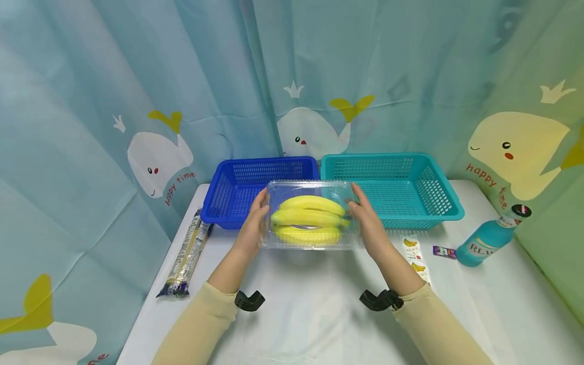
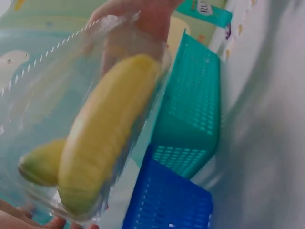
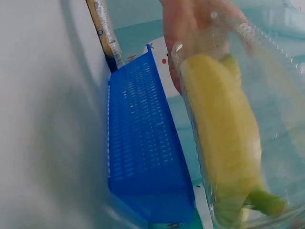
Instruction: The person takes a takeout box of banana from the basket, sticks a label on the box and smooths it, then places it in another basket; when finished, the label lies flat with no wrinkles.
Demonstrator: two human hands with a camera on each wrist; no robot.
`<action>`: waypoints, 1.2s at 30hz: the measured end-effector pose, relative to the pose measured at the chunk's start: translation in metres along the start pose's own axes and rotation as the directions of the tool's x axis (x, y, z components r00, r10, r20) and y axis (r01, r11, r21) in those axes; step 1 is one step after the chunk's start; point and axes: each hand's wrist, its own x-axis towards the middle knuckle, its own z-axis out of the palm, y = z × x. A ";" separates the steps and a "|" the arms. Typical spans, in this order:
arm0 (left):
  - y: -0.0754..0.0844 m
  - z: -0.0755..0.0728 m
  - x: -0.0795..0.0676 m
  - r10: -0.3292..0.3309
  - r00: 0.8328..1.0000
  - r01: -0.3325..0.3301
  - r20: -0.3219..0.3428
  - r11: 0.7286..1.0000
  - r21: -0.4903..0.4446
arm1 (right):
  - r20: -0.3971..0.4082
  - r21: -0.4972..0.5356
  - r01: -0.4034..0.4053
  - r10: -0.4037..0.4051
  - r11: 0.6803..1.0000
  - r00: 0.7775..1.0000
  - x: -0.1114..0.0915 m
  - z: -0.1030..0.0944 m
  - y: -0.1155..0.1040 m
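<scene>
Beige sleeves (image 1: 201,324) are covering your forearms, and a black mount (image 1: 250,301) is sitting at your left wrist, with a matching one at your right. White table (image 1: 301,324) is spreading beneath your arms. Your left hand (image 1: 248,230) is gripping the left end of a clear box (image 1: 335,191), its thumb lying on the near side, while your right hand (image 1: 371,230) is gripping the right end in the same way. You are holding the box level from side to side, up off the table and in front of the two baskets, and bananas (image 1: 310,219) are lying lengthwise inside it, showing yellow through the plastic. To your left, a long packet (image 1: 185,256) is lying slantwise near the table's edge. To your right, a wrapper (image 1: 415,258) printed with bananas is lying partly hidden behind your forearm; a small purple sweet (image 1: 444,252) is lying just beside it, and a blue bottle (image 1: 490,241) with a dark cap is standing next to the sweet. Farther back, the blue basket (image 1: 228,197) is standing on the left and the teal basket (image 1: 397,195) on the right, side by side. Behind them, a pale blue curtain (image 1: 319,45) is hanging in folds, showing printed whales (image 1: 315,129).
</scene>
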 end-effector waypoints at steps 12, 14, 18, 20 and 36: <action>-0.027 0.013 -0.013 -0.033 0.999 0.031 0.021 0.997 0.071 | -0.093 -0.021 -0.043 0.040 0.999 0.995 -0.020 -0.004 0.008; -0.031 0.015 -0.016 -0.045 0.999 0.044 0.014 0.996 0.078 | -0.077 -0.004 -0.022 0.022 1.000 0.997 -0.022 -0.004 0.009; -0.039 0.019 -0.018 -0.068 0.998 0.067 0.008 0.995 0.076 | -0.059 0.036 0.007 -0.005 0.999 0.998 -0.025 -0.003 0.014; -0.043 0.021 -0.019 -0.078 0.997 0.078 0.006 0.994 0.078 | -0.068 0.064 0.016 -0.012 0.998 0.998 -0.027 -0.003 0.018; -0.081 0.028 -0.016 -0.058 0.998 0.058 -0.002 0.998 0.038 | -0.131 0.076 0.054 -0.044 0.996 0.990 -0.029 -0.009 0.063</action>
